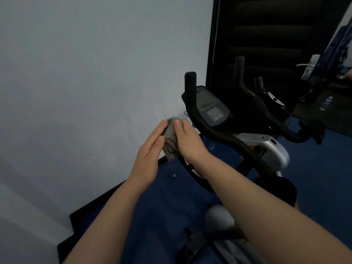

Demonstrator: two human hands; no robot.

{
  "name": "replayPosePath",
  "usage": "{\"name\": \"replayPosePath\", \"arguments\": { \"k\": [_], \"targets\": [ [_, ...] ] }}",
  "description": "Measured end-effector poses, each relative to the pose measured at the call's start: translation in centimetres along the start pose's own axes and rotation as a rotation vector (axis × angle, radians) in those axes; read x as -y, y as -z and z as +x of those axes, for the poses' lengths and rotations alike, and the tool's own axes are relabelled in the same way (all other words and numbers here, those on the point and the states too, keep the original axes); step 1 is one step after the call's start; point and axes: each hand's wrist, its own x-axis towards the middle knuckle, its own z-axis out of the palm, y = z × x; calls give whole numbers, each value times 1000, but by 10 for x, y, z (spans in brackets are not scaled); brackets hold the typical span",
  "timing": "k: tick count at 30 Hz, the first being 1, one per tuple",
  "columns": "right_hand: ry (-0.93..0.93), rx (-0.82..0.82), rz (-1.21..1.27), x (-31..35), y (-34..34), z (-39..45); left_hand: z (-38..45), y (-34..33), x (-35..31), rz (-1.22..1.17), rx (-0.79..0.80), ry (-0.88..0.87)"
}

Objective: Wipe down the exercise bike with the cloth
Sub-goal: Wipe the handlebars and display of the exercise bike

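Head view: the cloth (170, 139), a small grey rag, sits bunched between both hands in the air, left of the bike (266, 145) and not touching it. The left hand (150, 151) lies flat against the cloth's near side, fingers straight and together, thumb pressed to the fabric. The right hand (187, 139) curls over the other side, its fingers gripping the top of the wad. The lower corner of the cloth hangs free below the palms.

The bike stands just to the right, its black handlebar (215, 130) sweeping past the right wrist and the console (210, 106) set behind it. No wiping is under way yet, by the look of it; the cloth seems to be getting folded or readied.

The risks are modest. With only a flat palm on one side, the cloth could slip out and drop to the blue floor (163, 197) if the right hand loosens. A tight wad would wipe poorly, touching the curved bar in a narrow strip. On the console, a hard press could trip the buttons (214, 114). The dim light could hide missed patches on the black parts.
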Motion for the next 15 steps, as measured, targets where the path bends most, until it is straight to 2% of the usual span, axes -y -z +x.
{"name": "replayPosePath", "arguments": {
  "k": [4,8,11,15],
  "targets": [
    [158,73,24,-14,1,-13,-2,2,0,42,38,-2],
    [157,170,-108,-1,14,2,1,-1,0,16,-15,-42],
    [163,187,-87,7,13,4,0,-7,4,-18,-78,-53],
    [138,202,-201,-15,21,-16,-2,-10,8,88,-121,-123]
  ]
}}
